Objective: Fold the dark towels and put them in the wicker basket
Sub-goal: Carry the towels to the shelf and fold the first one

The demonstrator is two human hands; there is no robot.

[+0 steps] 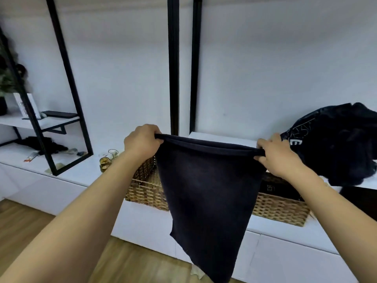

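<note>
The left hand (142, 140) and right hand (275, 155) pinch the top corners of a dark towel (206, 190) above the wicker basket (281, 209), mid-fold; next, bring the corners together.

Soft, even indoor light fell from above, shadows faint on the white wall (265, 68). Wide-angle bending curved the edges; the picture was slightly soft overall.
</note>
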